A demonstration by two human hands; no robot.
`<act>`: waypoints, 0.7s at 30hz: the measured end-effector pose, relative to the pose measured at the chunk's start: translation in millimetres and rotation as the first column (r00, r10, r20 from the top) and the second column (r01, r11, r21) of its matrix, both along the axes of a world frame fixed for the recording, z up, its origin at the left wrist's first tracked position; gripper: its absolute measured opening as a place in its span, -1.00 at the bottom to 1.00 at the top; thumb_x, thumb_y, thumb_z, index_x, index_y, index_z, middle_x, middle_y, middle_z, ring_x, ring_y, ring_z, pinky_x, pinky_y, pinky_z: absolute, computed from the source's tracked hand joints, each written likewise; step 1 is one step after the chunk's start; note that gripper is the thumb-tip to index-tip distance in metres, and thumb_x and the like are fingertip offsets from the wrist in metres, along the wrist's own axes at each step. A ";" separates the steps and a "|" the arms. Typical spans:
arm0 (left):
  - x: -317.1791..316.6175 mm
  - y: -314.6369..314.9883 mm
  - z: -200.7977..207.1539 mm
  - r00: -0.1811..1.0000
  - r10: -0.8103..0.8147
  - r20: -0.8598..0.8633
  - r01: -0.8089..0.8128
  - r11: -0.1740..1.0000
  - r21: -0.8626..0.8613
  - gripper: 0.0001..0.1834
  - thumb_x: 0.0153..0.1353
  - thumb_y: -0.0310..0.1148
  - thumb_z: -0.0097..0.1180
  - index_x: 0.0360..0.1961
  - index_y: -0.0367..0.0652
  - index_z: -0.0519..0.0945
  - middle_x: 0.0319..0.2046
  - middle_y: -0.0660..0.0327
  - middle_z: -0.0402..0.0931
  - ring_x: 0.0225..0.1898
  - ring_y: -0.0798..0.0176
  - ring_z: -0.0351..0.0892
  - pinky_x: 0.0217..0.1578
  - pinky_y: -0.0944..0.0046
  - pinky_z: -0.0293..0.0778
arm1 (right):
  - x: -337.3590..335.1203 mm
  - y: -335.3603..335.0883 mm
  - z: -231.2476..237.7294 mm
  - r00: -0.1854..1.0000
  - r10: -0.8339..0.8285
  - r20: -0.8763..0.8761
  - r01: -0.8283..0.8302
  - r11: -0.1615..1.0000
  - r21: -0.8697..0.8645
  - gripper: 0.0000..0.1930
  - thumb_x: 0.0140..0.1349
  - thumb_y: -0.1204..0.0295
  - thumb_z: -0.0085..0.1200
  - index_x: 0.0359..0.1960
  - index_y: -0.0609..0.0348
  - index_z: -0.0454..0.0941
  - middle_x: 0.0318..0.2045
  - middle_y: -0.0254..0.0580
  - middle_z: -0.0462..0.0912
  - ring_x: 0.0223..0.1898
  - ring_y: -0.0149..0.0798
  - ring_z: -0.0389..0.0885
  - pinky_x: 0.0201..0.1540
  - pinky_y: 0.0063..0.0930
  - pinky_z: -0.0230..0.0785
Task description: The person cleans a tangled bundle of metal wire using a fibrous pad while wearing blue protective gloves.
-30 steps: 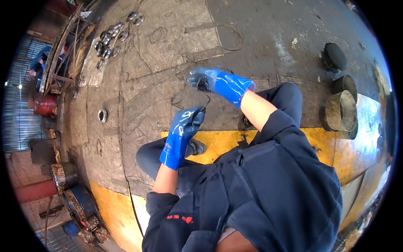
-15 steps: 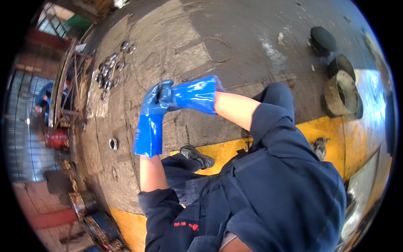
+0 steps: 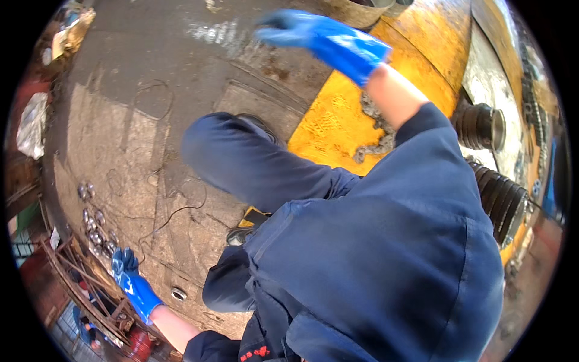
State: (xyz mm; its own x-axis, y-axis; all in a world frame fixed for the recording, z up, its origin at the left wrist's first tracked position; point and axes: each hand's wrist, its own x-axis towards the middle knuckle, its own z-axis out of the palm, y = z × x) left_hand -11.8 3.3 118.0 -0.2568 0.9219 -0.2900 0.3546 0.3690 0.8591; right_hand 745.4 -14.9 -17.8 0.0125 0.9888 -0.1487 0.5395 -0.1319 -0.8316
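Note:
Both my hands wear long blue rubber gloves and are far apart. My left hand (image 3: 129, 274) is low at the left, its gloved fingers loosely apart with no object visible in them. It is nearest to a cluster of shiny metal rings (image 3: 96, 229) on the floor, with no contact visible. A single metal ring (image 3: 178, 294) lies to the right of that glove. My right hand (image 3: 295, 30) reaches out at the top, blurred by motion. A gap shows between its thumb and outstretched fingers, and nothing is seen in it.
Yellow floor plate (image 3: 329, 127) lies below my right arm, with a heap of grey chain (image 3: 377, 148) on it. Stacks of dark ribbed metal rings (image 3: 500, 202) stand at the right. A thin cable (image 3: 181, 210) crosses the worn floor. A rusty metal frame (image 3: 84, 292) stands at lower left.
My hands were together in front of me and have come apart, left toward the lower left, right up toward the top. My body and view have turned to the right.

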 end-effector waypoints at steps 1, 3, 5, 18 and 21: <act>-11.0 11.6 -13.6 1.000 -0.013 0.006 0.013 0.999 -0.030 -0.48 0.39 -0.06 0.07 0.24 -0.14 0.53 -0.01 0.08 0.64 0.00 0.16 0.62 0.01 0.19 0.43 | 60.1 -55.6 -41.3 0.978 -0.193 0.079 0.199 0.977 -0.082 -0.21 0.24 -0.25 0.16 0.16 0.29 0.60 0.01 0.04 0.72 0.03 -0.14 0.67 0.12 -0.24 0.47; -36.3 16.4 -30.8 0.999 0.027 0.019 -0.025 0.998 -0.065 -0.45 0.38 -0.07 0.08 0.29 -0.13 0.52 0.04 0.06 0.67 0.07 0.14 0.65 0.04 0.20 0.45 | 117.4 -181.7 -95.1 0.815 -0.578 0.031 0.555 0.766 -0.325 -0.22 0.23 -0.24 0.18 0.17 0.26 0.61 0.00 0.01 0.72 0.03 -0.19 0.66 0.12 -0.27 0.45; -19.1 21.9 -52.6 0.998 0.065 0.019 -0.064 0.998 -0.014 -0.52 0.32 -0.06 0.15 0.19 0.00 0.61 -0.01 0.11 0.71 -0.07 0.17 0.69 -0.17 0.22 0.48 | 126.0 -285.2 -125.9 0.620 -0.776 -0.116 0.654 0.593 -0.470 -0.17 0.24 -0.26 0.19 0.31 0.18 0.50 0.12 -0.09 0.62 0.10 -0.18 0.55 0.14 -0.23 0.37; 13.3 67.8 -94.2 0.988 0.107 0.111 -0.082 0.974 -0.210 -0.71 0.31 -0.19 0.14 -0.03 -0.10 0.63 -0.32 0.23 0.56 -0.31 0.28 0.51 -0.33 0.28 0.32 | 47.5 -386.4 -261.4 0.360 -0.793 0.491 0.804 -0.003 -0.595 0.02 0.00 0.04 0.43 0.45 0.30 0.23 0.36 0.27 0.40 0.41 0.17 0.36 0.42 -0.16 0.23; 2.5 72.6 -97.6 0.977 0.094 0.191 -0.040 0.962 -0.270 -0.73 0.31 -0.20 0.14 -0.07 -0.10 0.63 -0.38 0.26 0.52 -0.38 0.30 0.45 -0.38 0.29 0.29 | 72.1 -372.2 -278.2 0.311 -0.761 0.569 0.889 0.021 -0.457 0.02 0.04 0.06 0.42 0.48 0.25 0.19 0.29 0.20 0.51 0.34 0.07 0.46 0.32 -0.18 0.35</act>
